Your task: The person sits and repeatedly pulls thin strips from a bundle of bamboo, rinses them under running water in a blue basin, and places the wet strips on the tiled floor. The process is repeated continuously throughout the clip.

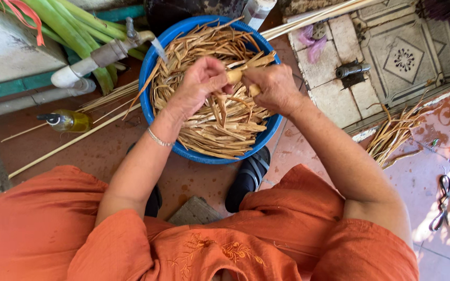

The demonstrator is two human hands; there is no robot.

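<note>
A round blue basin (154,62) sits on the reddish floor, heaped with tan dried leaf strips (220,130). Both hands meet above its middle. My left hand (199,86) pinches a pale yellowish rolled piece (235,75) between thumb and fingers. My right hand (274,88) grips the same piece from the other side, with strips hanging below it. A thin bracelet (160,139) circles my left wrist.
A metal tap (118,49) on a white pipe juts over the basin's left rim. Green stalks (74,31) lie behind it. A small yellow bottle (69,120) and long thin sticks (69,143) lie left. Loose strips (394,132) and scissors (444,200) lie right.
</note>
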